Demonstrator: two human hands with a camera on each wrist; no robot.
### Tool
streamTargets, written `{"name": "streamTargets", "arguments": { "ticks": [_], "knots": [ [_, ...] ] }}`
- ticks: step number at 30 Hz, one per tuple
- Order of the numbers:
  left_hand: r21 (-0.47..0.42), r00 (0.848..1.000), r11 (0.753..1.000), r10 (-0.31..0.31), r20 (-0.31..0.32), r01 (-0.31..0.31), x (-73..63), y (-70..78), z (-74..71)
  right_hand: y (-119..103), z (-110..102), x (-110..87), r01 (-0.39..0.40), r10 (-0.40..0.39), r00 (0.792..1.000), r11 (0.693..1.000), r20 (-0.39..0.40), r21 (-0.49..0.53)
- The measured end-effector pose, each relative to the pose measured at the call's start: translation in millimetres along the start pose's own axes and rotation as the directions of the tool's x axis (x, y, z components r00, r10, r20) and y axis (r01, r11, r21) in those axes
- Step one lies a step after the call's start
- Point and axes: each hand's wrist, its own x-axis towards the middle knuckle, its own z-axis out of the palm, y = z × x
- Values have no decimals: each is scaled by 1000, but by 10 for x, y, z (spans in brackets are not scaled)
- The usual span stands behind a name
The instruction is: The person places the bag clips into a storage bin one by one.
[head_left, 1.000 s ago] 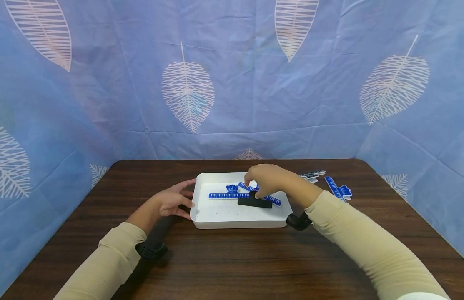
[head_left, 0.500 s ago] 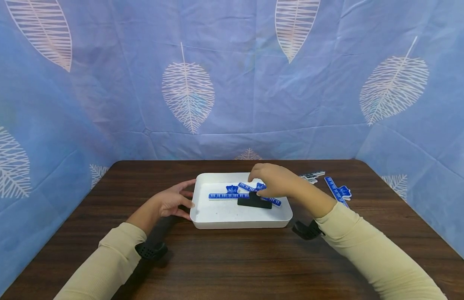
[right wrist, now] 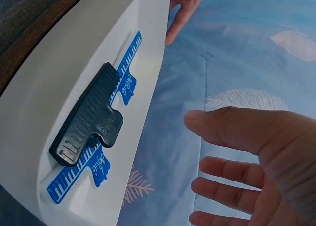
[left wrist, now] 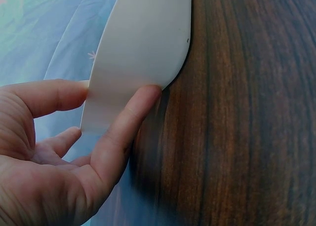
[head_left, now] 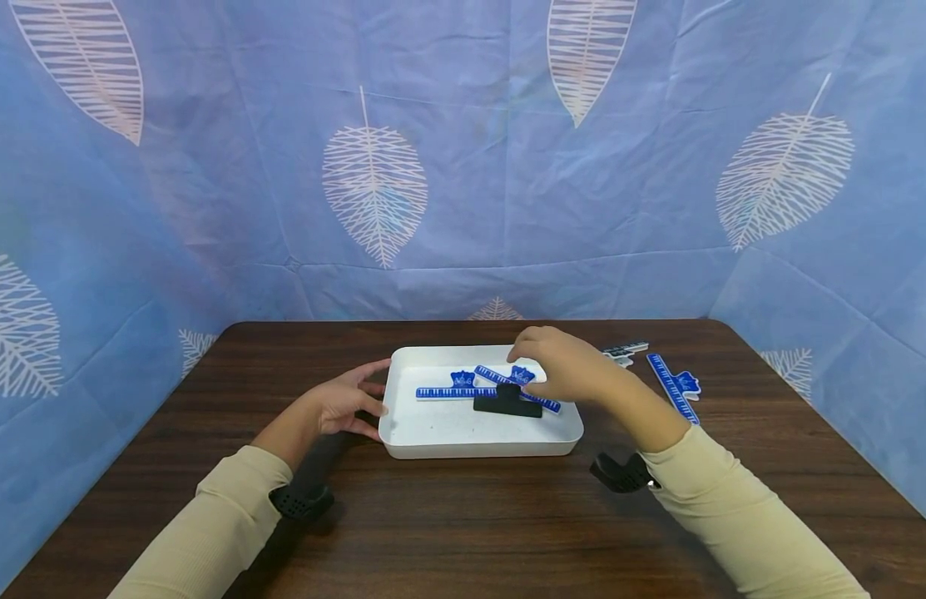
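Observation:
A white tray (head_left: 433,428) lies on the table, with my left hand (head_left: 344,403) at its left end. In the left wrist view the thumb and fingers of that hand touch the tray's end wall (left wrist: 133,58), spread and fairly straight. Inside the tray, a black clip (head_left: 507,405) with a keyboard pattern lies across two blue keyboard-patterned clips, the left clip (head_left: 442,393) and the slanted right clip (head_left: 547,403). Over the tray's right back corner is my right hand (head_left: 563,366), holding nothing. Its thumb (right wrist: 222,127) and fingers are apart in the right wrist view.
Right of the tray, another blue clip (head_left: 672,387) lies on the dark wooden table (head_left: 463,524). Behind the right forearm is a black-and-white clip (head_left: 623,351), partly hidden. A blue leaf-patterned cloth (head_left: 463,208) hangs behind the table.
My right hand has let go of the black clip and drawn back to the right, its fingers parting. The clip stays on the blue ones. My left hand has not moved.

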Motion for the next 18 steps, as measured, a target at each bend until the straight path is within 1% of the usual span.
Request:
{"name": "streamTargets", "arguments": {
  "ticks": [11,18],
  "knots": [
    [-5,1000,1000,-4,-7,4,13,-4,-11,150,46,-147,-37,41,998,997,-53,63],
    [-5,1000,1000,-2,-4,2,18,-11,-11,263,64,-257,-13,19,995,998,-99,60]
  ]
}}
